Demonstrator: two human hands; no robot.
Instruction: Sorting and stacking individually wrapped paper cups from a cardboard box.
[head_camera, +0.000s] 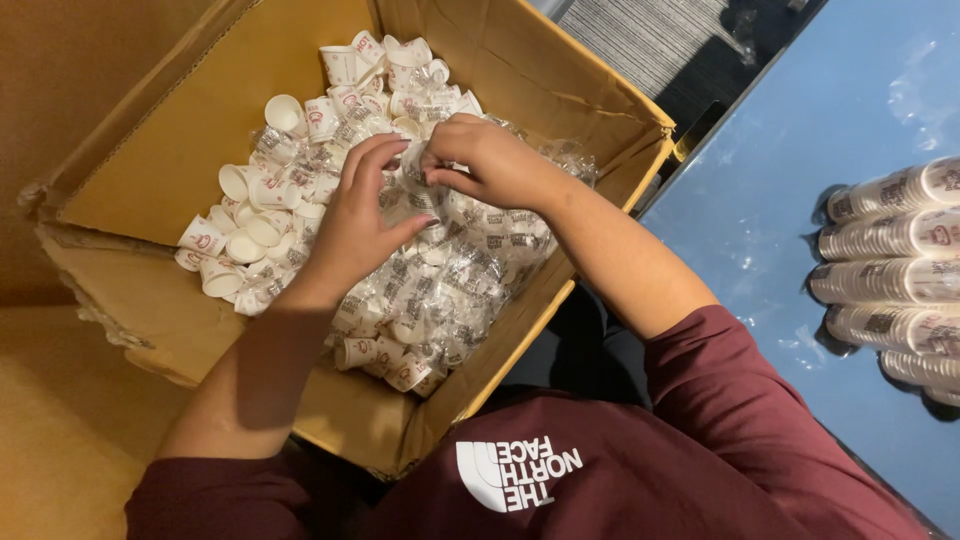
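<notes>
An open cardboard box (150, 170) holds several small white paper cups (250, 235) with red print, loose and in clear plastic bags (450, 290). My left hand (360, 215) and my right hand (485, 160) are both inside the box over the heap. Their fingers pinch the clear plastic of a bag of cups at the middle of the pile. Both arms wear maroon sleeves pushed up to the elbows.
To the right lies a blue table surface (790, 200) with several stacks of nested paper cups (890, 235) on their sides. A dark gap and a grey striped surface (650, 40) show beyond the box. Brown cardboard fills the left side.
</notes>
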